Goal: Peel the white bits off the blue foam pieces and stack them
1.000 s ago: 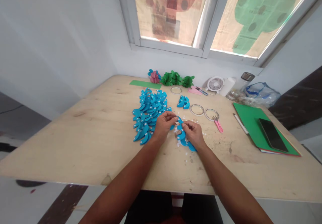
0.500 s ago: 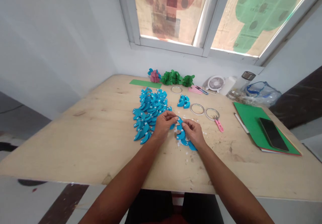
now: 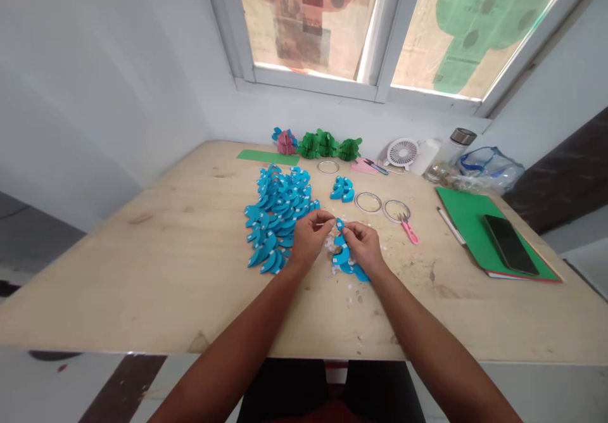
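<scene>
- Table (image 3: 156, 271) is carrying a large pile of curved blue paper pieces (image 3: 280, 201), many showing small white patches; the pile is lying just beside the left hand (image 3: 311, 238), to its left and beyond.
- The right hand (image 3: 365, 246) is pinching one blue piece (image 3: 339, 224) between thumb and fingers, and that piece is sitting between the two hands' fingertips.
- The left hand is holding thumb and forefinger close together at the piece's other edge; whether its grip is pinching anything, I cannot tell.
- More blue pieces, a loose group (image 3: 341, 258), are lying below the fingertips and partly under the right hand, among white scraps (image 3: 350, 293).
- The held piece could be creasing or tearing if the fingertips are pulling too hard against each other.
- The loose group could be getting shoved out of place if the right palm is brushing it; scraps could be clinging to the blue if they are sticky, which I am only guessing.
- The fingers are covering much of the held piece, the white patches are looking too small to identify, and both forearms are running off the bottom edge.
</scene>
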`<action>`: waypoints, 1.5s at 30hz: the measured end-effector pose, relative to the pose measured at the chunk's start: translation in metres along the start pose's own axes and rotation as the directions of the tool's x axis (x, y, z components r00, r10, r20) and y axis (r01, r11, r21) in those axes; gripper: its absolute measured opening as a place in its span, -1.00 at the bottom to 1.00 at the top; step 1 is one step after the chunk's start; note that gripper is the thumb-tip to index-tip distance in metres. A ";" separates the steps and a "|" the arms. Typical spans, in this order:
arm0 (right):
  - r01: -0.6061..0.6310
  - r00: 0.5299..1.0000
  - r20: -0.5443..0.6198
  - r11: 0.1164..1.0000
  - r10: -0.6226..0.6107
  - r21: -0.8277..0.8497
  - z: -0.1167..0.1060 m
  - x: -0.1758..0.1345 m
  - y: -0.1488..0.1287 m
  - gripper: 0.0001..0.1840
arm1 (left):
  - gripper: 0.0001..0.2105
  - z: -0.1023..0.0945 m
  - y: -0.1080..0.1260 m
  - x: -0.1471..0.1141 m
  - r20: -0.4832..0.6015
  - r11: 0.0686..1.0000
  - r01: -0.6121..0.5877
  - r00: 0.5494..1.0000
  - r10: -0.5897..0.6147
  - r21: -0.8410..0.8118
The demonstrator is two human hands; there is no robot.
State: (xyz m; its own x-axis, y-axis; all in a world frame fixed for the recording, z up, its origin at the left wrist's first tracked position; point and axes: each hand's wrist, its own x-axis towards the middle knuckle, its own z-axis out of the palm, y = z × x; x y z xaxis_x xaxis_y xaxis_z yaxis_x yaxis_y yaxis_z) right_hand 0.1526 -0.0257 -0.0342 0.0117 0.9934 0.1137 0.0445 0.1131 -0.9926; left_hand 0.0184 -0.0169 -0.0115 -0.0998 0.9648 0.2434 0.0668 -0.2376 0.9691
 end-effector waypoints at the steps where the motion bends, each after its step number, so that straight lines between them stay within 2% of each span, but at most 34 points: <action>1: 0.003 1.000 -0.011 1.000 -0.003 -0.002 0.000 0.000 0.000 -0.79 | -0.94 -0.001 0.002 -0.001 -0.010 0.996 -0.059 0.998 0.060 0.072; 3: 0.007 1.000 -0.029 1.000 -0.007 -0.011 -0.001 0.001 0.000 -0.79 | -0.93 -0.002 0.005 -0.004 0.003 0.962 -0.173 0.984 0.177 0.212; 6: 0.021 0.999 -0.039 0.999 -0.022 -0.025 -0.002 0.001 0.000 -0.78 | -0.90 -0.003 0.005 -0.007 0.087 0.883 -0.311 0.950 0.300 0.351; 11: 0.043 0.998 -0.049 0.997 -0.046 -0.065 -0.002 0.001 0.001 -0.78 | -0.87 0.000 -0.003 -0.007 0.199 0.765 -0.445 0.895 0.400 0.466; 15: 0.086 0.995 -0.036 0.981 -0.094 -0.174 -0.003 -0.001 -0.001 -0.75 | -0.87 0.000 -0.008 -0.006 0.224 0.691 -0.495 0.865 0.448 0.527; 18: 0.133 0.989 -0.023 0.955 -0.145 -0.266 -0.003 -0.003 -0.003 -0.75 | -0.87 0.000 -0.009 -0.006 0.211 0.681 -0.494 0.863 0.458 0.541; 24: 0.177 0.981 -0.011 0.921 -0.193 -0.348 -0.003 -0.005 -0.007 -0.76 | -0.88 -0.002 -0.009 -0.006 0.201 0.732 -0.443 0.894 0.400 0.518; 36: 0.165 0.984 -0.013 0.936 -0.178 -0.310 -0.001 -0.006 -0.007 -0.76 | -0.88 0.000 -0.007 -0.005 0.136 0.845 -0.338 0.941 0.310 0.415; 45: 0.148 0.988 -0.007 0.945 -0.157 -0.291 -0.002 -0.004 -0.002 -0.74 | -0.88 0.001 -0.008 -0.005 0.096 0.868 -0.296 0.955 0.281 0.400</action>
State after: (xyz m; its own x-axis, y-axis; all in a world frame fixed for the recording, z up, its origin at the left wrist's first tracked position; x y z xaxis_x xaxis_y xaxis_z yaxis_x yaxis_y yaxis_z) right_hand 0.1542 -0.0304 -0.0324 0.0115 0.9633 0.2683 0.3343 0.2492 -0.9089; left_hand 0.0196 -0.0199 -0.0203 0.0190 0.8652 0.5010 0.4841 -0.4464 0.7526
